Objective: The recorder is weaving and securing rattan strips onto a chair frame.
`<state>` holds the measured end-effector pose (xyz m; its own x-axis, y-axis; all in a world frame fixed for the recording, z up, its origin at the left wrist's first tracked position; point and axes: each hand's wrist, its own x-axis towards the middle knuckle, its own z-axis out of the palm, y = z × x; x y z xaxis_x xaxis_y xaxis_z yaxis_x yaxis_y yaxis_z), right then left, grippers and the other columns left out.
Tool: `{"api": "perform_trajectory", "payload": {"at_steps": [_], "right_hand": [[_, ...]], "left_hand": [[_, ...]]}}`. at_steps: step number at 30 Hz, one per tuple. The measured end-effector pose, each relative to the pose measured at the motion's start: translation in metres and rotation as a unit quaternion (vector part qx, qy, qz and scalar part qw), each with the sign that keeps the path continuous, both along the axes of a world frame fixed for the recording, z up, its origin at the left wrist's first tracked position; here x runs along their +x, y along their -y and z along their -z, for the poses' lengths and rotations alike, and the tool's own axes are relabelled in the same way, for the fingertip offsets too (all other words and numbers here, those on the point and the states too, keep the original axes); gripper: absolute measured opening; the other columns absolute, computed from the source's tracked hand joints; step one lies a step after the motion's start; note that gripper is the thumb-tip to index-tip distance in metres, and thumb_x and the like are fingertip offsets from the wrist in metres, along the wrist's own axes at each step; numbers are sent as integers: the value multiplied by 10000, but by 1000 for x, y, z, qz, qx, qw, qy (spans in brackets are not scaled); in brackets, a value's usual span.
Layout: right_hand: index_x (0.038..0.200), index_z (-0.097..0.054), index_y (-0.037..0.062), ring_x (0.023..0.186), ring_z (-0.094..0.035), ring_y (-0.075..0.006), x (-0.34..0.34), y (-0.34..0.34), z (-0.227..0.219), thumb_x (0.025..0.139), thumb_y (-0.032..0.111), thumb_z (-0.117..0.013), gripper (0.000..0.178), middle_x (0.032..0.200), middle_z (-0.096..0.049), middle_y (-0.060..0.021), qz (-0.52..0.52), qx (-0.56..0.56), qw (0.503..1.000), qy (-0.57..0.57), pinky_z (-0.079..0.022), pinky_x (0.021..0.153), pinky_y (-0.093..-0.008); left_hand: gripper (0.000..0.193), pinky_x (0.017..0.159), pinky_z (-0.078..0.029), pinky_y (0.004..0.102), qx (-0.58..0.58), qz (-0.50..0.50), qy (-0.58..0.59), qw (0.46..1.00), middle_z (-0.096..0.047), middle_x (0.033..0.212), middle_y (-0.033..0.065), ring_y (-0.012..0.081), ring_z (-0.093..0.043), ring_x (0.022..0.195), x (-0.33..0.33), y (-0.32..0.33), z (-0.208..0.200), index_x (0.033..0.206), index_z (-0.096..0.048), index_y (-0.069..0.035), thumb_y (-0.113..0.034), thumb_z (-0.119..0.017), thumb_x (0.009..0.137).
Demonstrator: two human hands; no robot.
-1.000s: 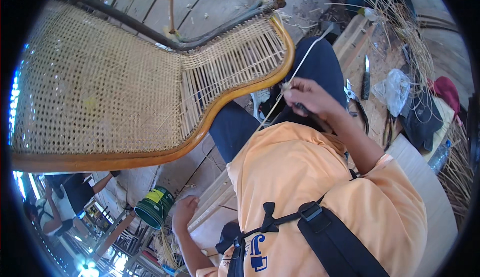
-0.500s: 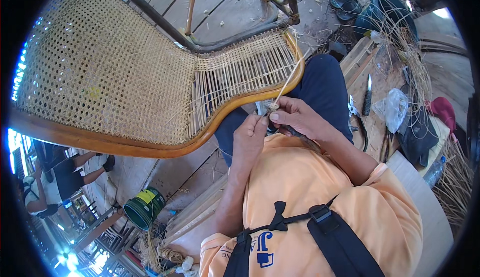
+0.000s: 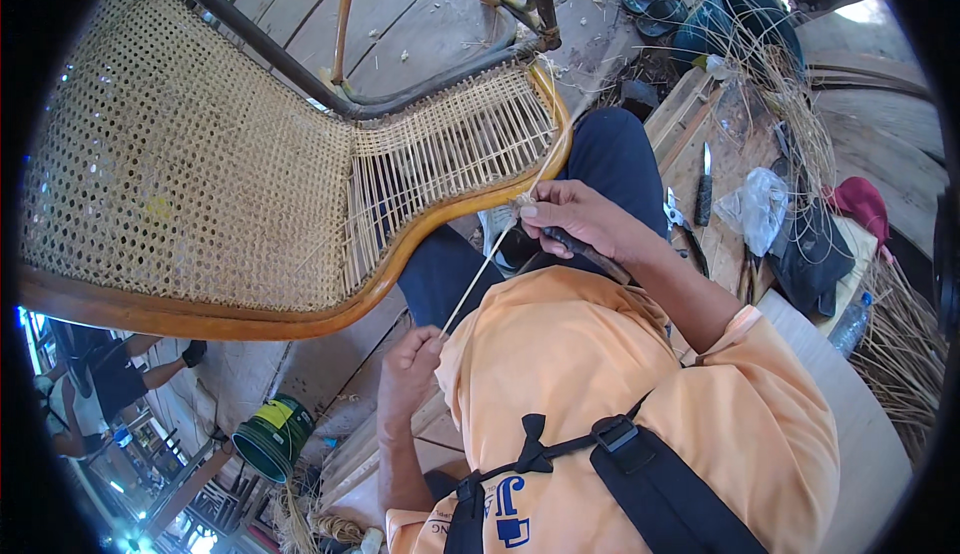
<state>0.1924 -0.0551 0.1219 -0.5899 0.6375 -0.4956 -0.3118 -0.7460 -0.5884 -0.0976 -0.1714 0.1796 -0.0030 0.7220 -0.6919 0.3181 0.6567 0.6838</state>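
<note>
A pale cane strand point(image 3: 480, 279) runs straight and taut between my two hands. My left hand point(image 3: 410, 359) is closed round its lower end, beside my shirt. At the upper end my right hand point(image 3: 575, 219) pinches the strand between thumb and forefinger. A dark handle-like thing point(image 3: 592, 254) lies under the right palm; its far end is hidden. From the right hand, cane reaches up along the curved wooden rim point(image 3: 562, 139) of a chair. The woven cane panel point(image 3: 200, 164) of this chair is closely meshed at the left, while loose parallel strands point(image 3: 450, 144) span the narrower part.
To my right, a knife point(image 3: 705, 189), pruning shears point(image 3: 680, 219) and a clear plastic bag point(image 3: 762, 209) lie on boards. Farther off stand a dark tub point(image 3: 740, 19) with trailing cane and a pair of sandals point(image 3: 655, 4). A green bucket point(image 3: 270, 444) is at lower left, near another person point(image 3: 110, 364).
My left hand has moved down and left, away from the right hand, with the strand stretched out between them. The whole view has shifted slightly.
</note>
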Motion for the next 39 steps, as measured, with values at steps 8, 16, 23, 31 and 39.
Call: {"api": "perform_trajectory", "payload": {"at_steps": [8, 16, 23, 31, 39], "right_hand": [[857, -538, 48, 470, -475, -76, 25, -24, 3, 863, 256, -627, 226, 709, -519, -13, 26, 33, 996, 79, -359, 407, -196], [866, -549, 54, 461, -482, -75, 32, -41, 3, 854, 252, -639, 218, 695, -522, -11, 7, 40, 993, 111, -364, 395, -191], [836, -562, 50, 489, -492, -104, 75, -62, 5, 866, 298, -612, 254, 706, -536, -29, 74, 91, 952, 284, -384, 435, -228], [782, -555, -3, 612, -541, -137, 197, 10, 45, 869, 308, -562, 323, 596, -523, -79, 60, 156, 715, 679, -406, 510, -291], [830, -591, -5, 557, -512, -131, 204, 159, 68, 850, 251, -571, 258, 634, -570, -54, 70, -17, 759, 647, -422, 531, -292]], "left_hand": [[124, 563, -373, 172, -12, -39, -3, 999, -545, 724, -48, 18, -454, 621, -51, 36, -11, 885, -618, -2, -121, -616, 850], [147, 403, -295, 187, -24, -80, -22, 996, -467, 567, -42, 27, -379, 442, -71, 61, -12, 811, -591, -13, -154, -624, 839], [164, 433, -311, 184, -52, -112, -8, 992, -487, 584, -37, 25, -401, 475, -111, 75, -21, 836, -607, -12, -168, -646, 806], [149, 425, -355, 193, -57, -165, 22, 984, -491, 620, -24, 59, -453, 501, -37, 28, -23, 817, -589, -37, -185, -591, 825], [64, 580, -377, 189, 138, -38, 151, 978, -526, 725, -22, 45, -451, 639, 51, -23, -1, 884, -608, -2, -61, -586, 872]]}}
